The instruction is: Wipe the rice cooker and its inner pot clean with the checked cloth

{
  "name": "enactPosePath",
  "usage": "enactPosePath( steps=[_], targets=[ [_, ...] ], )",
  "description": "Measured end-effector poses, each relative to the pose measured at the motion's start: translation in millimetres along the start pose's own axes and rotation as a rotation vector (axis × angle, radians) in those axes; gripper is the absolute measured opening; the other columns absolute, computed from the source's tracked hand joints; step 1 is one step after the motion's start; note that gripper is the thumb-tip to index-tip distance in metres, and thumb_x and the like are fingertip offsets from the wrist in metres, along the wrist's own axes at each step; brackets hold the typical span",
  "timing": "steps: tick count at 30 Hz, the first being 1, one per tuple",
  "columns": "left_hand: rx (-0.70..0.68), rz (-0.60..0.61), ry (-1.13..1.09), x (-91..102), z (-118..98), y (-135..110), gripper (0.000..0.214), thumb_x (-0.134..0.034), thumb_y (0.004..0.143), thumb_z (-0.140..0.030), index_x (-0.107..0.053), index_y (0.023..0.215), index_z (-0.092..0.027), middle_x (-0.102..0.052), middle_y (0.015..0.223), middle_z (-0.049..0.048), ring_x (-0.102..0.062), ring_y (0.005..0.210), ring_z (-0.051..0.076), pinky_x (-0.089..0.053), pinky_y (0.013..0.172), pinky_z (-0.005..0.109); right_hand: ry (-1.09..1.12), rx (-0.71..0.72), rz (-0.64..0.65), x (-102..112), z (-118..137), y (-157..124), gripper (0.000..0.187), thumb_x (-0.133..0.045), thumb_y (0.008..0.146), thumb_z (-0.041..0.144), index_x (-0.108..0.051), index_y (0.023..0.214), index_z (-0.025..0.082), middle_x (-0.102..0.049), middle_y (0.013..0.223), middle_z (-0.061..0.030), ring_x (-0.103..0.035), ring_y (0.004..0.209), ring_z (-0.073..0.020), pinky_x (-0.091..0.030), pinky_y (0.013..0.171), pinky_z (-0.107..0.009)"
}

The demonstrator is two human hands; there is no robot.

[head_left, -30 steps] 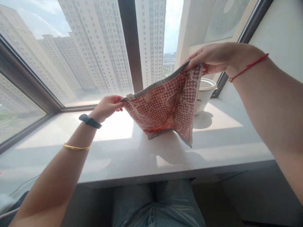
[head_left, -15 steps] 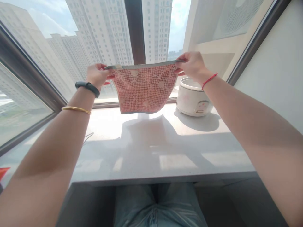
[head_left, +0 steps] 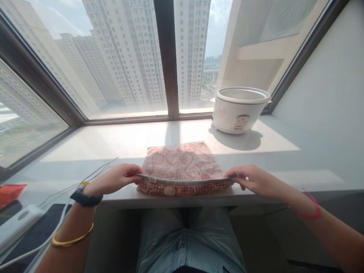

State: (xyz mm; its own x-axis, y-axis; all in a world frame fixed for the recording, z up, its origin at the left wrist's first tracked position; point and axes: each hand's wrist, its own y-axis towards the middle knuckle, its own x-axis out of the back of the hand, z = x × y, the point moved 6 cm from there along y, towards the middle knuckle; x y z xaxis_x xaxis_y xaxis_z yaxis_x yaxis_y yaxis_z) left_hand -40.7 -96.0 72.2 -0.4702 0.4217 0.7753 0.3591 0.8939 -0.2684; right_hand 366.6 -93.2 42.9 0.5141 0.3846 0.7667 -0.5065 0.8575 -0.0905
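Note:
A red-and-white patterned cloth (head_left: 182, 165) with a grey hem lies mostly flat on the white windowsill counter (head_left: 119, 142), near its front edge. My left hand (head_left: 116, 178) pinches the cloth's near left corner. My right hand (head_left: 253, 181) pinches the near right corner. Between the two hands the near edge is lifted slightly off the counter, and a strip of cloth hangs under it.
A white rice cooker (head_left: 239, 110) without a lid stands at the back right by the window. At the far left lie thin white cables (head_left: 96, 170), a white power strip (head_left: 17, 222) and an orange object (head_left: 10, 191). My knees in jeans (head_left: 184, 242) are under the counter.
Both hands came down from holding the cloth up in the air before the window; the cloth now lies on the counter with only its near edge held.

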Motion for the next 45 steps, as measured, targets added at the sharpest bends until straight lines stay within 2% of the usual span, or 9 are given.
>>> enactPosePath(
  steps=[8, 14, 22, 25, 28, 32, 38, 42, 45],
  targets=[
    [0.091, -0.005, 0.126, 20.5, 22.9, 59.6, 0.022, -0.068, 0.070, -0.042, -0.072, 0.073, -0.021, -0.071, 0.076, 0.0041, -0.065, 0.079, 0.028, -0.046, 0.072, 0.034, 0.016, -0.041, 0.069, 11.7, -9.2, 93.9, 0.032, -0.062, 0.080, 0.041, -0.072, 0.095, 0.015, -0.071, 0.082, -0.0064, -0.062, 0.067, -0.0171, -0.046, 0.061, -0.028],
    [0.110, -0.085, 0.113, 28.7, 34.6, 66.5, 0.031, -0.067, 0.070, -0.048, -0.073, 0.081, -0.019, -0.073, 0.084, 0.0054, -0.066, 0.083, 0.028, -0.048, 0.074, 0.034, -0.028, -0.044, 0.131, 7.3, -12.8, 127.5, 0.026, -0.063, 0.079, 0.037, -0.074, 0.087, 0.015, -0.070, 0.076, -0.0046, -0.060, 0.066, -0.0160, -0.043, 0.058, -0.027],
    [0.073, -0.763, 0.098, 205.5, -27.5, 85.1, 0.035, -0.067, 0.084, -0.041, -0.068, 0.102, -0.012, -0.064, 0.081, 0.0022, -0.061, 0.077, 0.017, -0.048, 0.083, 0.032, -0.022, 0.005, -0.593, 189.3, 63.5, 180.7, 0.015, -0.067, 0.088, 0.023, -0.070, 0.098, 0.012, -0.067, 0.074, -0.0037, -0.055, 0.057, -0.0101, -0.045, 0.059, -0.027],
    [-0.013, -0.902, 0.155, 230.5, -55.6, 74.1, 0.037, -0.065, 0.087, -0.040, -0.067, 0.110, -0.011, -0.060, 0.082, -0.0013, -0.061, 0.080, 0.015, -0.048, 0.088, 0.033, 0.002, 0.090, -0.744, 222.8, 86.0, 175.1, 0.016, -0.067, 0.090, 0.025, -0.069, 0.101, 0.014, -0.067, 0.081, -0.0037, -0.056, 0.060, -0.0099, -0.047, 0.062, -0.029],
    [-0.039, -0.918, 0.230, 207.8, -57.6, 65.9, 0.035, -0.061, 0.089, -0.040, -0.068, 0.111, -0.013, -0.062, 0.090, 0.0000, -0.060, 0.084, 0.016, -0.049, 0.088, 0.033, -0.041, 0.126, -0.798, 210.7, 79.3, 162.5, 0.016, -0.068, 0.089, 0.025, -0.071, 0.101, 0.016, -0.069, 0.084, -0.0038, -0.057, 0.062, -0.0111, -0.049, 0.066, -0.030],
    [-0.023, -0.841, 0.287, 132.3, -22.5, 67.8, 0.026, -0.062, 0.086, -0.038, -0.071, 0.097, -0.016, -0.066, 0.088, 0.0045, -0.060, 0.083, 0.021, -0.048, 0.089, 0.036, -0.113, 0.116, -0.797, 137.9, 34.7, 138.3, 0.017, -0.063, 0.089, 0.027, -0.073, 0.100, 0.018, -0.072, 0.089, -0.0062, -0.064, 0.076, -0.0180, -0.050, 0.081, -0.034],
    [-0.033, -0.297, 0.216, 16.1, 28.0, 39.5, 0.030, -0.057, 0.084, -0.048, -0.072, 0.087, -0.022, -0.071, 0.087, 0.0057, -0.064, 0.081, 0.023, -0.048, 0.077, 0.033, -0.116, 0.123, -0.400, 6.1, -28.4, 64.3, 0.025, -0.050, 0.093, 0.039, -0.072, 0.097, 0.026, -0.074, 0.105, -0.0086, -0.066, 0.101, -0.0287, -0.049, 0.093, -0.043],
    [0.024, -0.066, 0.145, -9.4, 26.9, 7.5, 0.035, -0.054, 0.087, -0.054, -0.074, 0.088, -0.025, -0.073, 0.086, 0.0036, -0.065, 0.083, 0.024, -0.048, 0.077, 0.032, -0.079, 0.093, -0.256, -15.4, -30.1, 15.7, 0.024, -0.050, 0.093, 0.044, -0.072, 0.093, 0.034, -0.074, 0.097, -0.0068, -0.067, 0.094, -0.0293, -0.050, 0.088, -0.044],
    [0.013, -0.108, 0.147, -1.2, 25.0, 24.9, 0.037, -0.056, 0.083, -0.056, -0.072, 0.082, -0.023, -0.072, 0.088, 0.0053, -0.064, 0.085, 0.025, -0.048, 0.080, 0.033, -0.051, 0.017, -0.241, -2.7, -28.7, 32.8, 0.027, -0.051, 0.092, 0.046, -0.072, 0.094, 0.029, -0.074, 0.096, -0.0068, -0.066, 0.088, -0.0275, -0.051, 0.082, -0.041]
  ],
)
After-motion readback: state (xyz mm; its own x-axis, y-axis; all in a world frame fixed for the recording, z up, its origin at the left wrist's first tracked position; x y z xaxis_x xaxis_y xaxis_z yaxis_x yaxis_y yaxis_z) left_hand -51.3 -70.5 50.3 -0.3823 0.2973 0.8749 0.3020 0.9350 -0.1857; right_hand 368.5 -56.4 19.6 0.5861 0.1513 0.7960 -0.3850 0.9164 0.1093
